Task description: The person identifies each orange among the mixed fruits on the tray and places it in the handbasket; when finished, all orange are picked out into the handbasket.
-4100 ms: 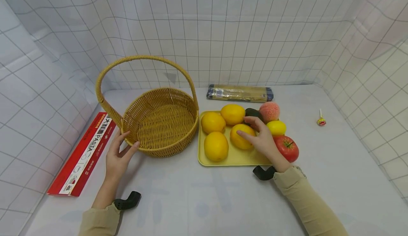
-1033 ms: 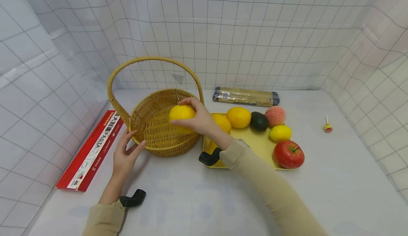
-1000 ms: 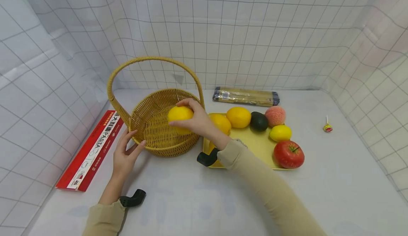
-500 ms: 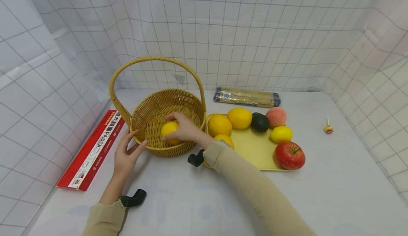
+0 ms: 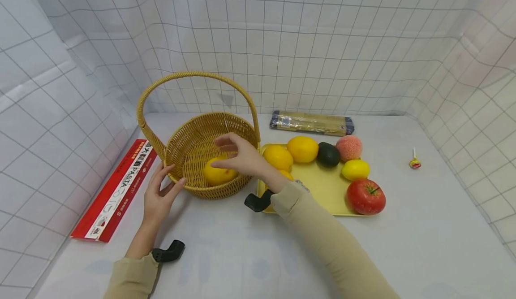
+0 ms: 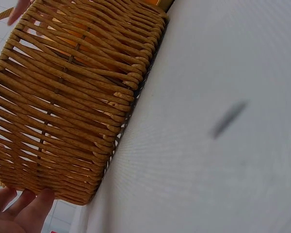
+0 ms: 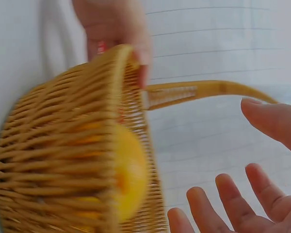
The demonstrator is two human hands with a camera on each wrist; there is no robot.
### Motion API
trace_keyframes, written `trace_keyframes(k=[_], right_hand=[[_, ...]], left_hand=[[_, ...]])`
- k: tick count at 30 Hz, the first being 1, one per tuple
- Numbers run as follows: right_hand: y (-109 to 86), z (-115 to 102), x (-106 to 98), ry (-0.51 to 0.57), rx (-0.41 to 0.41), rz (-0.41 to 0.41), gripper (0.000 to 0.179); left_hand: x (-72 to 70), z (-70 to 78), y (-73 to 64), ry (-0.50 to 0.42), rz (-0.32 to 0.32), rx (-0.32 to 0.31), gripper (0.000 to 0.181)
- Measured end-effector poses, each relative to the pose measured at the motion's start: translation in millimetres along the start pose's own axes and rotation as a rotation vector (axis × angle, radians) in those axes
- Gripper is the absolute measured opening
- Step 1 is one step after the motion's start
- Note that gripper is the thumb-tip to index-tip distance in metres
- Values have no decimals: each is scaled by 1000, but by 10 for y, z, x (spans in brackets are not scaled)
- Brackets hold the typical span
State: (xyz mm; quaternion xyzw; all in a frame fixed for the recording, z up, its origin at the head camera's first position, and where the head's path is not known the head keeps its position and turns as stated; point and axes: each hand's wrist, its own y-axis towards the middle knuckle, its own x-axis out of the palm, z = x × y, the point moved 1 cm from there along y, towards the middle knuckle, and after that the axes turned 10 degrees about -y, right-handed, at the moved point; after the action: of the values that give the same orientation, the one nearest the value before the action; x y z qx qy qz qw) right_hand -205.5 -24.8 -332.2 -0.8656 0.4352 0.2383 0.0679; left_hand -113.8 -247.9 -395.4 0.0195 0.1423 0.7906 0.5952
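A wicker basket (image 5: 209,193) with a tall arched handle stands on the table at the left of the head view. Inside, against its front wall, lies a round yellow-orange fruit (image 5: 217,173). My left hand (image 5: 158,196) grips the basket's front-left rim, and some of its fingers show along the wicker in the left wrist view. Above the fruit, my right hand (image 5: 242,155) has its fingers spread with nothing between them. The right wrist view shows these fingers (image 7: 203,208) apart from the fruit, which shows behind the rim.
Right of the basket is a yellow tray (image 5: 322,196) holding more yellow-orange fruits (image 5: 302,149), an avocado (image 5: 328,154), a peach (image 5: 349,148), a lemon (image 5: 355,170) and a red apple (image 5: 366,196). Around lie a red pasta box (image 5: 114,191), a wrapped pack (image 5: 311,123) and a lollipop (image 5: 414,160).
My right hand took a yellow-orange fruit from the tray, carried it left, lowered it into the basket and let go. It has since lifted slightly to the right. My left hand stayed at the rim.
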Motion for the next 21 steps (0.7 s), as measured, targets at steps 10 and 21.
trace_keyframes(k=[10,21], right_hand=[[-598,-241,-672,244,-158,194,48],[-1078,-153,-1051,184,-164,430,50]], left_hand=[[-66,-306,122,17,8,-15,52],[-7,-51,26,3,7,-20,49]])
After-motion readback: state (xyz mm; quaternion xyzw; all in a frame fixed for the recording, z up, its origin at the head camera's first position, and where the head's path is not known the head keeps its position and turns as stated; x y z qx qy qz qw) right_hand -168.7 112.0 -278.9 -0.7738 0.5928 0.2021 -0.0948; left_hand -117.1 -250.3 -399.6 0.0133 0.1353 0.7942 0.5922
